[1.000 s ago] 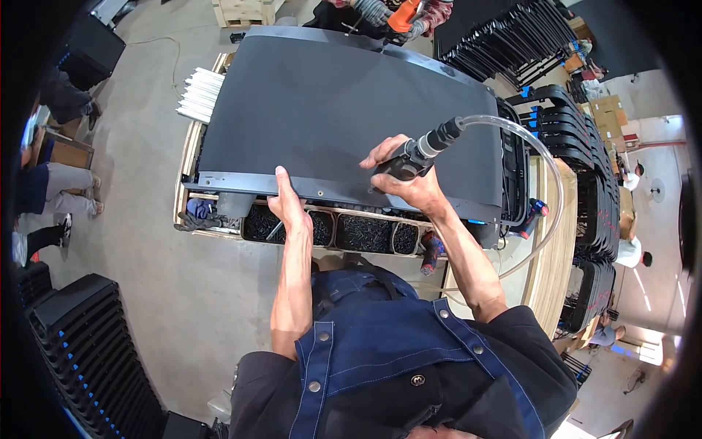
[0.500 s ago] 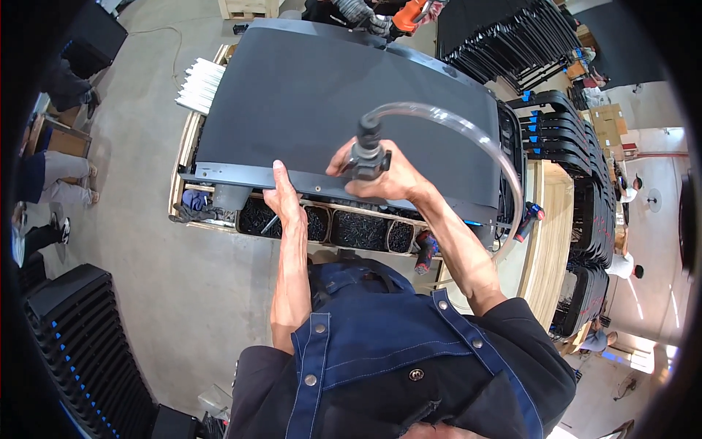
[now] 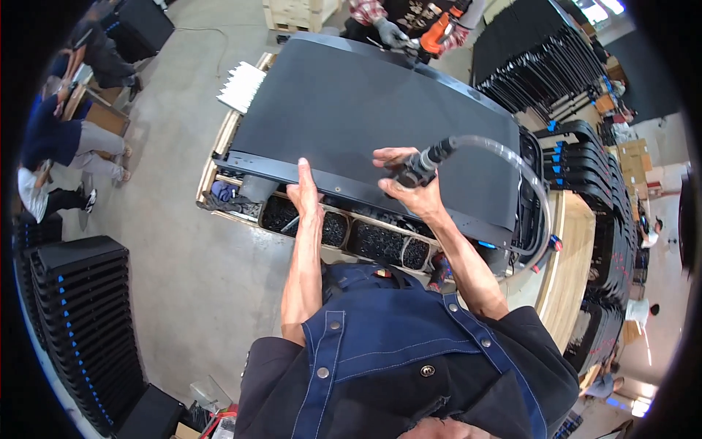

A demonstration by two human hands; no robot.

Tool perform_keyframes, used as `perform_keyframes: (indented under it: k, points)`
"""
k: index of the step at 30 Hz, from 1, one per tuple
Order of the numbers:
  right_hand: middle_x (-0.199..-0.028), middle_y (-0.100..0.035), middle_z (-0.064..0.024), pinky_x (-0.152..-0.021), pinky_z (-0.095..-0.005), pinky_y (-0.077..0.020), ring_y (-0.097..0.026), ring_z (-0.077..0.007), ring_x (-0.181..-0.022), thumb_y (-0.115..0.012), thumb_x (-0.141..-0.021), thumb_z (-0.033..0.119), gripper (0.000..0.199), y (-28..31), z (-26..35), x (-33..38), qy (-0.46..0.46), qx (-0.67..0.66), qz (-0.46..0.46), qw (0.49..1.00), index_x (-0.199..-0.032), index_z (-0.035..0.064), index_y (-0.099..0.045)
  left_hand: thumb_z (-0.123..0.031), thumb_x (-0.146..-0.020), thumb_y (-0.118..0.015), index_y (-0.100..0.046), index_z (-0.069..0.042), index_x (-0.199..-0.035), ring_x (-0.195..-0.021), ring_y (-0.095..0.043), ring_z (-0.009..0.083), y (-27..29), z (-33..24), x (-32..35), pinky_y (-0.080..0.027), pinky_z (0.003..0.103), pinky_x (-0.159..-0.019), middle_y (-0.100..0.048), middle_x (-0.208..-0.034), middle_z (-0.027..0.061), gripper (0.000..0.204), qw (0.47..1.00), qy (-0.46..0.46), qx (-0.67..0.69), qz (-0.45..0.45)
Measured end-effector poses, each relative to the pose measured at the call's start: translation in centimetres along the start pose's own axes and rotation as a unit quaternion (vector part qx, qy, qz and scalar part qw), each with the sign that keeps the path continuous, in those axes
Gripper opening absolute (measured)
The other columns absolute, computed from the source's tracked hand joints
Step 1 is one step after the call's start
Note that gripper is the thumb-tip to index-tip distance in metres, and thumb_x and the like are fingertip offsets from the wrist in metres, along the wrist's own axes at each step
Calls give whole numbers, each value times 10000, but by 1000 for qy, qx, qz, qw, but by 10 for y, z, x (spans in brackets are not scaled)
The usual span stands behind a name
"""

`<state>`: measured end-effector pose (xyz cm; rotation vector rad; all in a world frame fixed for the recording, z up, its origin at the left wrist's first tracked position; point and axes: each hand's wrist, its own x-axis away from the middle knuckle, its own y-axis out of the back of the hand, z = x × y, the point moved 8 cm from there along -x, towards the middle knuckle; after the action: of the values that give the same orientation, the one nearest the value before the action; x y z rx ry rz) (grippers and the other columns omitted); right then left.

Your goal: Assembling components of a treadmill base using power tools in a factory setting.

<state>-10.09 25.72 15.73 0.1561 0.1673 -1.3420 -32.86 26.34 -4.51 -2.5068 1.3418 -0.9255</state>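
Note:
A wide black panel point(image 3: 380, 110), slightly bowed, lies in front of me with a dark metal rail point(image 3: 281, 170) along its near edge. My left hand point(image 3: 307, 196) is closed on this rail, thumb on top and the other fingers hidden underneath. In my right hand point(image 3: 420, 194) is a dark air tool point(image 3: 418, 170), held above the panel near the rail. A clear hose point(image 3: 523, 157) curves from the tool's end to the right and down. The tool's working tip is hidden. Black bins of small dark screws point(image 3: 380, 243) sit below the rail.
Across the panel, a co-worker's gloved hand point(image 3: 391, 33) is beside an orange power tool point(image 3: 437, 33). Black frames point(image 3: 578, 164) stand stacked at right, next to a wooden crate point(image 3: 574, 241). Another black stack point(image 3: 91, 322) is at left. White strips point(image 3: 243, 88) lie by the panel's left end.
My view has swung, so the panel appears further right. My right hand has moved right along the rail, tilting the air tool from upright. My left hand stays on the rail.

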Motion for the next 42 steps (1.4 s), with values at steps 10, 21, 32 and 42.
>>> perform_keyframes:
  k: [10, 21, 32, 42]
  points:
    - [-1209, -692, -145, -981, -358, -562, -684, -198, -1081, -767, -866, -45, 468, 13, -6, 40, 3, -13, -233, 972, -1295, 9, -590, -709, -964, -546, -541, -103, -1359, -1050, -632, 244, 44, -9, -27, -517, 453, -989, -635, -1131, 74, 723, 966, 105, 237, -9]
    - [-1247, -638, -84, -984, -313, -488, -611, -179, -1141, -809, -881, 61, 540, 34, -47, 102, -135, 123, -292, 939, -1335, 7, -523, -720, -976, -523, -555, 33, -1369, -1101, -635, 255, 71, 2, -35, -512, 408, -958, -645, -1252, 146, 850, 983, 104, 97, 115]
    - [-1076, -726, -196, -823, -474, -584, -729, -380, -961, -688, -900, 185, 327, -106, -304, 141, -356, 403, 138, 832, -1211, 91, -663, -200, -841, -769, -670, -62, -1156, -1036, -634, 399, 132, 121, -79, -511, 525, -841, -639, -1158, 181, 358, 595, -243, -716, 273]
    - [-894, -721, -213, -709, -503, -584, -721, -412, -864, -647, -923, 159, 209, -113, -359, 152, -308, 482, 217, 791, -1089, 34, -670, -54, -898, -683, -535, -52, -1313, -998, -649, 432, 88, 62, -32, -536, 483, -886, -675, -1092, 206, 441, 630, -245, -657, 334]
